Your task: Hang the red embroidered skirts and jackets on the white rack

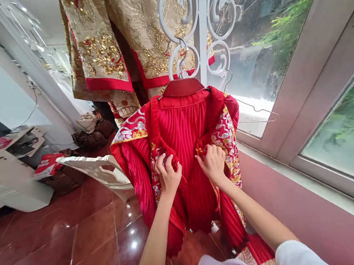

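The red garment [180,123] hangs straight ahead of both hands, its pleated inner side facing them, on a hanger [182,87] above and between them. The left hand [169,172] has its fingers bent over the gathered front edge on its side, the thumb lying towards the middle; the right hand [213,162] mirrors it on the opposite edge. Each looks more than half closed and seems to have hold of the cloth, though how firmly the fingertips press beneath is hidden.

To handle this well, a light pinch on the plain gathered band suits best, since the silver and gold embroidery [226,136] just beyond the right hand could snag or crease under hard fingers. Both hands do best at one height, with equal, gentle tension, so the hanger does not tilt and the cloth does not slip off it. The pleats between the hands should fall straight rather than twist. Care is also wise with the white chair [100,171] left of the left hand, and the wire hanger [256,113] beyond the right, where loose fabric could catch
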`<move>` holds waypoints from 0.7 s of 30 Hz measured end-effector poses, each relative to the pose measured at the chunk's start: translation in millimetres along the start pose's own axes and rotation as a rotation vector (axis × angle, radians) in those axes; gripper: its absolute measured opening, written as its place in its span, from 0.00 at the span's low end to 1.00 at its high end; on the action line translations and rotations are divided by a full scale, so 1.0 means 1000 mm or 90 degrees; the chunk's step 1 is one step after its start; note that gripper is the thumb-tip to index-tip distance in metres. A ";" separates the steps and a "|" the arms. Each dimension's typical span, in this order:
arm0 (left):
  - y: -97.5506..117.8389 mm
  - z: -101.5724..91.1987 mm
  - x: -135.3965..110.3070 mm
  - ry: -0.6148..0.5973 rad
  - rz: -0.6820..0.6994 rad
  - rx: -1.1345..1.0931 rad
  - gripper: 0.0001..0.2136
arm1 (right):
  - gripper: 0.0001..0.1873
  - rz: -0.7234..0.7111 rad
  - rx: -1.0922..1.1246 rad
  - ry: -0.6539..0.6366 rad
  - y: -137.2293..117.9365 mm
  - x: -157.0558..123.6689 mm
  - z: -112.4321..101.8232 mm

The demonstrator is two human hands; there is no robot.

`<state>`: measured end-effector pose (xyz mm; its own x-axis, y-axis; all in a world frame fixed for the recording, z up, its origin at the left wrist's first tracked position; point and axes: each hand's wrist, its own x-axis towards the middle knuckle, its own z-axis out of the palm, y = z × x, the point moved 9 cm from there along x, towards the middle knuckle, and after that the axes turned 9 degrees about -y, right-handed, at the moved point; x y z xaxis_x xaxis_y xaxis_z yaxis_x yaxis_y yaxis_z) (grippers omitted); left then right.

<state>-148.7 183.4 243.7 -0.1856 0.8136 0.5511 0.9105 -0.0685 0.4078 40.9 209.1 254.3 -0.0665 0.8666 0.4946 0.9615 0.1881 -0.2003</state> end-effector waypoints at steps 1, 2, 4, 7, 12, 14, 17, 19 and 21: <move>-0.005 -0.004 -0.004 0.018 -0.004 -0.010 0.16 | 0.20 0.003 -0.011 -0.016 -0.001 0.003 0.005; -0.009 -0.008 -0.008 0.035 -0.010 -0.019 0.15 | 0.19 -0.001 -0.018 -0.033 -0.004 0.007 0.009; -0.014 -0.013 -0.020 0.059 -0.020 -0.035 0.14 | 0.20 -0.010 -0.015 -0.081 -0.009 0.015 0.017; -0.010 -0.011 -0.040 0.054 0.004 -0.045 0.11 | 0.18 0.036 0.024 -0.182 -0.006 0.022 0.033; 0.009 -0.001 -0.073 0.087 0.083 -0.102 0.12 | 0.13 0.035 0.160 -0.213 -0.001 0.013 0.042; 0.017 0.008 -0.082 0.076 0.082 -0.173 0.14 | 0.13 0.026 0.303 -0.189 0.002 -0.001 0.039; 0.027 0.031 -0.095 -0.020 0.001 -0.342 0.16 | 0.17 0.022 0.593 -0.236 0.001 -0.031 0.041; 0.036 0.046 -0.104 -0.084 -0.063 -0.450 0.17 | 0.15 0.027 0.765 -0.279 -0.003 -0.048 0.040; 0.046 0.056 -0.113 -0.128 -0.099 -0.511 0.20 | 0.13 0.034 0.871 -0.294 -0.005 -0.058 0.033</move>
<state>-65.0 120.8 159.6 -0.1487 0.9298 0.3367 0.3268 -0.2752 0.9041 31.4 173.0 198.4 -0.3722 0.9062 0.2008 -0.0209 0.2082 -0.9779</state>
